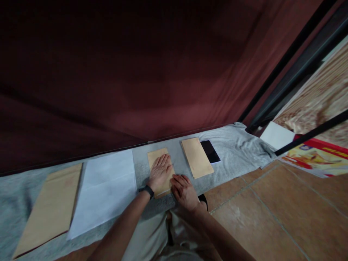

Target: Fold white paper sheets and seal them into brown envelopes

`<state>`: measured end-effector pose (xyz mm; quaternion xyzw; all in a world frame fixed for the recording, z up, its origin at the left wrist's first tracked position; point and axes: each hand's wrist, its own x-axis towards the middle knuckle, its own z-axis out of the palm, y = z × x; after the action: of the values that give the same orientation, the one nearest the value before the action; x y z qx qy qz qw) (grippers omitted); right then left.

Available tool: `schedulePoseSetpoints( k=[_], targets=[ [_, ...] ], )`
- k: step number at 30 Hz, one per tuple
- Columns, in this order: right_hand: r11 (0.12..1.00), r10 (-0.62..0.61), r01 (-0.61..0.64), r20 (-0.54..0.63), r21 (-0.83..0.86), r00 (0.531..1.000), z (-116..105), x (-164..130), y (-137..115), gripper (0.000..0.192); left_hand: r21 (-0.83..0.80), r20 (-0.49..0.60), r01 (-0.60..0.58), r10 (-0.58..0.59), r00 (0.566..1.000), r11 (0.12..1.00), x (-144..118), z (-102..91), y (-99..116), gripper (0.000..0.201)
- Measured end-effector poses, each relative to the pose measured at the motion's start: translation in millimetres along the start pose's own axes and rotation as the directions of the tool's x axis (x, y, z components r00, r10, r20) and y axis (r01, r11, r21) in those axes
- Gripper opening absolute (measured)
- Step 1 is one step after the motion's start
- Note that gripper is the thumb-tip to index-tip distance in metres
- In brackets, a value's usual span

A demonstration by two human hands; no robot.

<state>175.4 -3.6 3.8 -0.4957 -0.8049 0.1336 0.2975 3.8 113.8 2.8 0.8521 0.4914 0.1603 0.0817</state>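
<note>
A small tan envelope (166, 186) lies flat on the grey cloth in front of me. My left hand (161, 169), with a dark watch at its wrist, is laid flat across it, fingers stretched toward its far right side. At the envelope's lower right edge rests my right hand (185, 190), its fingers loosely bent and touching the paper; I see nothing held in it. To the right is a stack of similar tan envelopes (197, 157), partly covering a dark-screened phone (210, 151).
White paper sheets (104, 192) and large tan envelopes (51, 206) lie to the left on the grey cloth (231, 145). A dark red curtain (163, 72) hangs behind. Black metal bars (288, 61), a white box (277, 136) and a colourful printed carton (318, 156) stand right, by the tiled floor (261, 206).
</note>
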Motion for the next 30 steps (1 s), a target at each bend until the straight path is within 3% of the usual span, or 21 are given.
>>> schedulePoseSetpoints(
  k=[10, 16, 23, 30],
  targets=[
    [1.000, -0.002, 0.004, -0.068, 0.026, 0.998, 5.9, -1.8, 1.6, 0.038, -0.078, 0.041, -0.086, 0.089, 0.995, 0.993, -71.8, -4.5, 24.0, 0.055],
    [0.995, 0.066, -0.059, -0.080, 0.087, 0.995, 7.5, 4.9, 9.9, 0.035, -0.055, 0.021, -0.145, 0.146, 0.989, 0.988, -124.7, -12.0, 37.3, 0.060],
    [0.998, -0.043, 0.044, 0.023, -0.044, 0.999, 25.8, 63.6, 23.4, 0.041, 0.038, -0.014, -0.123, 0.124, 0.992, 0.992, -148.2, -14.6, 43.8, 0.065],
    [0.987, 0.024, -0.016, 0.048, -0.159, 0.999, 35.1, 119.4, 40.6, 0.049, 0.085, -0.017, -0.140, 0.141, 0.990, 0.987, -146.6, -10.5, 40.7, 0.065]
  ],
)
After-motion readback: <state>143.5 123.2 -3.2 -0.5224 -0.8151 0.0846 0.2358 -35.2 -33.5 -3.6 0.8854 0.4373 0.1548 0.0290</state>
